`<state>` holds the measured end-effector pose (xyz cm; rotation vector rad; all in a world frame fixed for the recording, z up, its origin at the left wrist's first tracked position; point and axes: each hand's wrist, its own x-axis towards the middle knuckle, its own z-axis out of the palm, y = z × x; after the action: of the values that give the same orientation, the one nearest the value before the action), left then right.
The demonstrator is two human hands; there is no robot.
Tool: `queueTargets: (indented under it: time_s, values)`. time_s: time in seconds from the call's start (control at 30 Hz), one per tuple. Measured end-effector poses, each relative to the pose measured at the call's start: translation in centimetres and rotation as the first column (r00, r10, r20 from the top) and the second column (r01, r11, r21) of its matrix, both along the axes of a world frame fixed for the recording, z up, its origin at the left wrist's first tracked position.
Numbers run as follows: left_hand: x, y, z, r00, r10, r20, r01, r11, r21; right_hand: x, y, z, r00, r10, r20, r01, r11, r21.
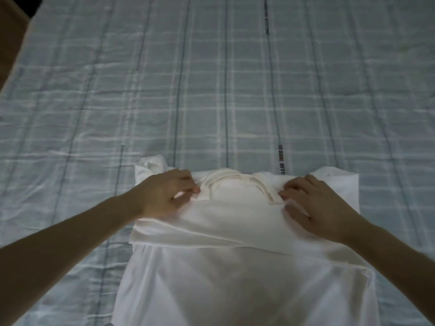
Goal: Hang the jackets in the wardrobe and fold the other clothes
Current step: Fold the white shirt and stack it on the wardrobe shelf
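A white T-shirt (235, 267) lies flat on the bed, its collar (237, 182) at the far end and both sleeves tucked inward. A folded band of white cloth crosses it just below the collar. My left hand (164, 196) pinches the cloth at the left side of the collar. My right hand (315, 203) pinches the cloth at the right side of the collar. Both forearms reach in from the lower corners.
A grey-blue checked bedsheet (211, 90) with dark stripes and printed lettering covers the bed. A brown wooden surface (9, 38) shows at the top left corner, past the bed's edge.
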<state>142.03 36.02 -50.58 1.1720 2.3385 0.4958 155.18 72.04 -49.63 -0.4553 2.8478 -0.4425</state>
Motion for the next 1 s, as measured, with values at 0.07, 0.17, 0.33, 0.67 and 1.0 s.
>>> queueTargets:
  time_s: [0.07, 0.17, 0.33, 0.67, 1.0]
  values:
    - [-1.0, 0.2, 0.0, 0.992, 0.122, 0.039, -0.124, 0.991, 0.04, -0.6, -0.1, 0.1, 0.998, -0.051, 0.026, 0.052, 0.998, -0.037]
    - [-2.5, 0.8, 0.3, 0.981, 0.194, 0.02, -0.194, 0.981, -0.002, -2.7, 0.0, 0.2, 0.988, -0.143, 0.065, 0.142, 0.99, 0.02]
    - [-4.3, 2.0, 2.5, 0.993, 0.01, -0.114, -0.062, 0.882, -0.467, -6.3, 1.2, 1.9, 0.956, -0.2, 0.213, 0.138, 0.952, 0.275]
    - [-3.9, 4.5, 3.9, 0.974, -0.163, -0.16, 0.001, 0.704, -0.71, -5.8, 2.5, 3.7, 0.876, -0.108, 0.469, -0.077, 0.931, 0.358]
    - [-1.8, 2.9, 5.5, 0.974, -0.175, -0.146, 0.005, 0.657, -0.754, -0.4, 1.7, 6.6, 0.944, -0.069, 0.323, -0.042, 0.945, 0.324]
